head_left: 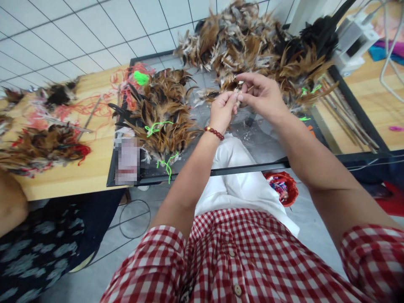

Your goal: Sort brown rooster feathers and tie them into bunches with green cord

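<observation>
Both hands meet over the dark glass tray (265, 143), just in front of a large heap of brown feathers (233, 38). My left hand (221, 110), with a beaded bracelet at the wrist, pinches a small pale feather (237, 97) between thumb and fingers. Against it, my right hand (263, 94) has its thumb and fingers bent close to the feather's end; whether they grip it is hard to make out. Left of my hands lies a pile of brown feather bundles (170, 109), some tied with bright green string (158, 126).
Thin sticks (347, 109) lie along the tray's right side. A white power adapter (355, 40) with cables stands at back right. Red string (91, 107) and more feathers (41, 145) cover the left table, near another person's arm (11, 202). Below hangs a red basket (288, 189).
</observation>
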Motion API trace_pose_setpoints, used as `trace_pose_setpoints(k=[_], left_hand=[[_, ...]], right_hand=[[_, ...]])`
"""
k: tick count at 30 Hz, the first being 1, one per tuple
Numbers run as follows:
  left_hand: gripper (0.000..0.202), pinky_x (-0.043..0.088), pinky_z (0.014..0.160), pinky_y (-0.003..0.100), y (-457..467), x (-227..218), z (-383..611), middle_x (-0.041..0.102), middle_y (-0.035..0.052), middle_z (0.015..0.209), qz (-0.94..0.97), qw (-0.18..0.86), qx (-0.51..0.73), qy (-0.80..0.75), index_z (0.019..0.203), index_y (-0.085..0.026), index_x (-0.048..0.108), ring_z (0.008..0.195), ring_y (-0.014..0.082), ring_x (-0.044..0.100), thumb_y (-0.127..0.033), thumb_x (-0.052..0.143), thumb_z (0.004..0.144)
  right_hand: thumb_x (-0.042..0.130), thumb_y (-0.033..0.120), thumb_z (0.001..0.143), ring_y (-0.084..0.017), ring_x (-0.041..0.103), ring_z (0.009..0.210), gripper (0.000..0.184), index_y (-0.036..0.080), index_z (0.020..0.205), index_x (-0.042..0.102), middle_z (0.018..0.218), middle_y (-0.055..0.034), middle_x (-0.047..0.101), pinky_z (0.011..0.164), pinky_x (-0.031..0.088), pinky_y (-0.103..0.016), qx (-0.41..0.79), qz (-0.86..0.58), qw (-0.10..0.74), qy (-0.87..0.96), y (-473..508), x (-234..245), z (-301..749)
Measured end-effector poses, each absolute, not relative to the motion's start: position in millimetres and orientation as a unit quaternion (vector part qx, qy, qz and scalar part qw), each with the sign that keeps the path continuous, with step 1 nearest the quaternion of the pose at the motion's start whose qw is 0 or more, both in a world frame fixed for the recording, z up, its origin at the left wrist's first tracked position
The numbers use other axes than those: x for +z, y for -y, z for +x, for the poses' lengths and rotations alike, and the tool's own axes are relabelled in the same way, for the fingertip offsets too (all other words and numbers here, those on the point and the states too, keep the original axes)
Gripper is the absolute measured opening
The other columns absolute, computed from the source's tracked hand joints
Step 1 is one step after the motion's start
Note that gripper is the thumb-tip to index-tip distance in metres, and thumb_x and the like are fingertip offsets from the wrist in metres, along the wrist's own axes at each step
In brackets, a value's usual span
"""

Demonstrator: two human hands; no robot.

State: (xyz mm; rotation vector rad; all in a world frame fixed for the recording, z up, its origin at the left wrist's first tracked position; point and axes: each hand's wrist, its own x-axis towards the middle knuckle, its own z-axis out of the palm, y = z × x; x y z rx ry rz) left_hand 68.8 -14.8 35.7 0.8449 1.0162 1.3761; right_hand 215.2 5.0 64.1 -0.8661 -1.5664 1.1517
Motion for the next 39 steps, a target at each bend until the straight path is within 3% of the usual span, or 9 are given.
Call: trace_pose_setpoints(k=[4,8,13,18,23,29,33,36,39], left_hand=[[0.031,0.051,0.067,0.024,16.5,37.7,66.4,0.059,-0.0029,0.061,0.383,0.591,0.564,-0.432,0.076,-0.023,0.069,0.066,0.0105,0.065,-0.047,0.076,0.095],[0.031,0.053,0.070,0.024,15.6,35.7,65.0,0.061,-0.0023,0.062,0.392,0.585,0.571,-0.422,0.074,-0.023,0.069,0.072,0.0123,0.068,-0.046,0.079,0.092],[0.030,0.053,0.067,0.024,17.8,38.0,63.1,0.058,-0.0032,0.059,0.411,0.581,0.577,-0.402,0.078,-0.024,0.071,0.068,0.0124,0.066,-0.049,0.079,0.092],[0.023,0.051,0.069,0.024,23.4,46.0,63.7,0.056,-0.0051,0.057,0.413,0.603,0.556,-0.396,0.076,-0.022,0.069,0.059,0.0085,0.059,-0.033,0.079,0.093],[0.023,0.053,0.074,0.025,27.0,49.6,66.3,0.057,-0.0051,0.058,0.417,0.619,0.542,-0.386,0.074,-0.020,0.066,0.059,0.0077,0.059,-0.025,0.079,0.093],[0.040,0.048,0.062,0.021,29.4,53.5,66.4,0.057,-0.0036,0.061,0.463,0.626,0.513,-0.361,0.073,-0.016,0.062,0.055,0.0057,0.057,-0.045,0.067,0.101],[0.039,0.046,0.057,0.019,24.9,48.2,67.1,0.049,-0.0064,0.057,0.443,0.612,0.514,-0.406,0.076,-0.018,0.062,0.050,0.0044,0.050,-0.048,0.074,0.095],[0.036,0.046,0.058,0.018,22.8,46.5,67.4,0.043,-0.0083,0.055,0.402,0.624,0.522,-0.419,0.077,-0.018,0.061,0.048,0.0031,0.046,-0.044,0.070,0.099],[0.034,0.048,0.060,0.018,24.4,50.0,67.3,0.038,-0.0096,0.055,0.375,0.648,0.519,-0.412,0.077,-0.017,0.059,0.046,0.0017,0.042,-0.040,0.066,0.103]], right_hand=[[0.100,0.047,0.070,-0.013,0.055,0.072,0.039,0.026,0.097,0.081,0.080,0.0003,0.069,0.073,0.051,-0.033,0.509,-0.312,0.448,0.666,-6.5,70.1,227.3],[0.103,0.042,0.065,-0.014,0.059,0.074,0.037,0.025,0.090,0.081,0.076,0.0003,0.072,0.078,0.055,-0.033,0.526,-0.313,0.457,0.646,-6.4,72.0,229.5],[0.105,0.036,0.060,-0.017,0.068,0.073,0.038,0.024,0.086,0.078,0.075,-0.0003,0.074,0.068,0.058,-0.033,0.563,-0.331,0.452,0.608,-0.4,76.0,221.8],[0.102,0.056,0.058,-0.019,0.069,0.072,0.045,0.027,0.080,0.077,0.075,-0.0008,0.075,0.071,0.062,-0.039,0.589,-0.296,0.450,0.603,5.8,76.7,218.3],[0.100,0.059,0.064,-0.013,0.059,0.066,0.048,0.025,0.075,0.068,0.066,0.0017,0.067,0.066,0.055,-0.033,0.580,-0.319,0.464,0.588,0.4,70.1,219.1],[0.097,0.058,0.066,-0.012,0.053,0.056,0.047,0.024,0.068,0.064,0.059,0.0037,0.060,0.055,0.047,-0.030,0.563,-0.294,0.497,0.591,-7.6,62.5,215.8],[0.097,0.043,0.070,-0.011,0.052,0.055,0.035,0.023,0.067,0.068,0.058,0.0024,0.063,0.054,0.043,-0.028,0.548,-0.322,0.512,0.578,-8.0,63.2,213.2],[0.097,0.044,0.067,-0.009,0.047,0.054,0.032,0.022,0.080,0.077,0.062,0.0035,0.067,0.052,0.035,-0.027,0.572,-0.309,0.508,0.566,-8.1,66.2,214.8],[0.102,0.055,0.058,-0.008,0.046,0.054,0.053,0.023,0.096,0.081,0.064,0.0051,0.069,0.053,0.033,-0.026,0.596,-0.287,0.486,0.570,-7.7,69.0,217.4]])
